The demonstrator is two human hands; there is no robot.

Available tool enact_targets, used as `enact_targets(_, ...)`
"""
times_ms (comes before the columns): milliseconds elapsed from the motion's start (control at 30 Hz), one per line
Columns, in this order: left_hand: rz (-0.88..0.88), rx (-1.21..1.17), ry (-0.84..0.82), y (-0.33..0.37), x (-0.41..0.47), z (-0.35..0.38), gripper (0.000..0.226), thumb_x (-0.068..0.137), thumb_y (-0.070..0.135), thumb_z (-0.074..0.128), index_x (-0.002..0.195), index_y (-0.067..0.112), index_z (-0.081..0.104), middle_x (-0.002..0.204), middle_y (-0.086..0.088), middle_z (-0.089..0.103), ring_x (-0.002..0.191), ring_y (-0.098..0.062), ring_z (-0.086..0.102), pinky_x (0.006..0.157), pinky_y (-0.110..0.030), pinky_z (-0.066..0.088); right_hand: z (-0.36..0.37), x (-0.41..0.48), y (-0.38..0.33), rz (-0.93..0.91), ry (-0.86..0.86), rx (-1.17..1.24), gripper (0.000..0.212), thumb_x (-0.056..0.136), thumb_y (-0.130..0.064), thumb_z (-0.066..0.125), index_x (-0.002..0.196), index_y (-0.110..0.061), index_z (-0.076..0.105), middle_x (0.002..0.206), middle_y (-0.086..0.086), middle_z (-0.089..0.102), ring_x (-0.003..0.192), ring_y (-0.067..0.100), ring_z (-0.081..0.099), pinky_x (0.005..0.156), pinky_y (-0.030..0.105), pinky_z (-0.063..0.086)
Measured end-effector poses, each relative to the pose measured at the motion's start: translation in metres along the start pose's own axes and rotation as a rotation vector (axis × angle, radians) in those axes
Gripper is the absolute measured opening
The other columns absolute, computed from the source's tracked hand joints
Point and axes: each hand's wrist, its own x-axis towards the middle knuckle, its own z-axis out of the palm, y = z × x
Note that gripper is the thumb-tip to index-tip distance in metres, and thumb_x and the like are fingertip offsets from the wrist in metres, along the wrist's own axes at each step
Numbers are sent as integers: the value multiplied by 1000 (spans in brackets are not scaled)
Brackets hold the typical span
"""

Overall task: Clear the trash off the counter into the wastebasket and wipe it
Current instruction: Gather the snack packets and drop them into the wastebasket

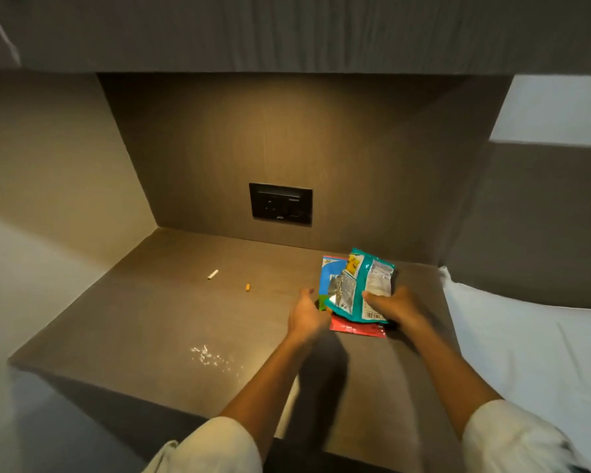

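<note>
Brown wood-grain bench [171, 319] set in a recessed alcove, seen from above; positions are given relative to the teal snack wrapper [362, 285]. Nearest the viewer, two forearms in rolled pale sleeves [212, 445] reach forward over the front edge of the bench. Between that edge and the teal snack wrapper, off to its left, lies a patch of small white crumbs [212, 358]. The right hand [394, 307] is closed on the lower right part of the teal snack wrapper, holding it tilted up. The left hand [304, 314] sits just left of it, fingers partly curled against a small green item [321, 303] (its grip cannot be told). A red wrapper [355, 329] lies flat on the bench directly beneath the teal one, and a blue wrapper [331, 273] stands just behind and left of it. Farther left rest an orange cigarette butt [248, 287] and, beyond it, a white cigarette piece [213, 274], well apart from the wrappers. A black socket panel [280, 203] is mounted on the back wall behind. White bedding [526, 336] borders the bench to the right.
</note>
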Motion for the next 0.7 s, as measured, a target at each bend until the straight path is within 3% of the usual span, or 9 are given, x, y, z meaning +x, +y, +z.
enact_targets(100,-138,-208,7,8,7,13,69,85,-1,65,143,14,31,125,-16,59,95,-26,71,77,-36,61,4,-1,1,16,11,-91,49,64,-29,84,106,-11,66,110,13,72,89,26,72,81,44,60)
enact_targets(167,-196,-270,-13,10,1,12,43,84,-2,62,125,3,50,85,-10,66,59,-16,65,48,-23,49,2,-6,3,54,-66,-21,43,69,-20,82,106,-7,65,111,15,72,88,26,71,82,43,59)
enact_targets(233,-139,-310,-63,5,-12,3,15,85,-5,59,95,4,66,55,2,64,35,-5,53,34,-15,38,-3,-22,3,78,-133,65,33,74,-12,78,103,-6,63,110,15,72,78,21,70,67,34,59)
enact_targets(267,-87,-333,-91,2,-22,-4,14,87,-5,59,89,5,68,54,2,66,37,-4,55,36,-15,42,-5,-35,2,65,-156,99,29,77,-10,76,101,-8,60,107,15,71,71,17,68,55,29,57)
enact_targets(333,51,-359,-106,-6,-44,-24,15,90,-6,58,97,4,68,74,-6,69,57,-7,61,54,-19,51,-5,-65,-2,6,-200,180,25,79,-3,72,98,-9,57,102,14,69,66,12,65,43,20,54)
enact_targets(400,163,-378,-96,-19,-71,-49,22,89,-11,57,107,-1,65,84,-10,67,61,-5,63,60,-18,54,1,-100,-3,-57,-275,292,27,78,7,69,98,-9,60,101,14,69,70,16,67,55,21,60)
enact_targets(467,186,-393,-86,-41,-104,-81,24,88,-13,57,109,-4,64,80,-5,69,53,0,67,52,-14,58,17,-141,0,-93,-387,363,28,78,10,67,99,-6,62,99,10,74,75,23,72,65,29,62)
enact_targets(567,213,-358,13,-94,-162,-131,25,87,-14,58,91,8,71,68,8,74,54,2,66,50,-11,54,56,-203,16,-158,-555,359,27,77,8,69,95,-12,66,92,4,79,79,21,75,61,26,61)
enact_targets(700,33,-176,199,-202,-236,-167,8,85,-7,65,87,-3,71,72,-16,71,63,-16,63,53,-18,56,123,-268,69,-223,-635,46,27,75,-2,74,84,-28,70,84,-3,79,78,16,75,66,32,62)
